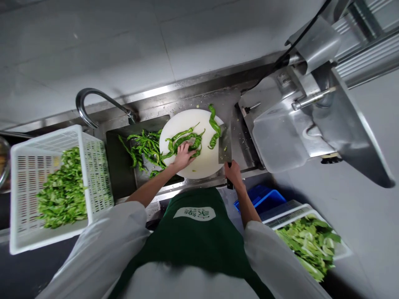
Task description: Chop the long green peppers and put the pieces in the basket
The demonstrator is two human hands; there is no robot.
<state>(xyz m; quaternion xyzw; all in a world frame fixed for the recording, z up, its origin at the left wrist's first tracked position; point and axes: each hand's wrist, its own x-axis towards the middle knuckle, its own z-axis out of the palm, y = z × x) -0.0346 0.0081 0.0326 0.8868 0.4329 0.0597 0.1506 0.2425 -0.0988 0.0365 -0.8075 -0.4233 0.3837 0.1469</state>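
My left hand (183,156) rests on several long green peppers (187,139) on the round white cutting board (207,166), its fingers curled over them. In my right hand (233,172) is the black handle of a cleaver (225,143). The broad blade points away from me, just past the board's right edge. A single twisted green pepper (214,126) lies apart on the right side of the board. More green peppers (148,149) are heaped in the sink, left of the board.
A curved faucet (104,97) rises behind the sink (120,178). On the left stands a white basket (46,245) of cut greens. A metal slicing machine (299,108) is at the right. Below it are a blue crate (262,197) and a white basket (344,251) of leafy vegetables.
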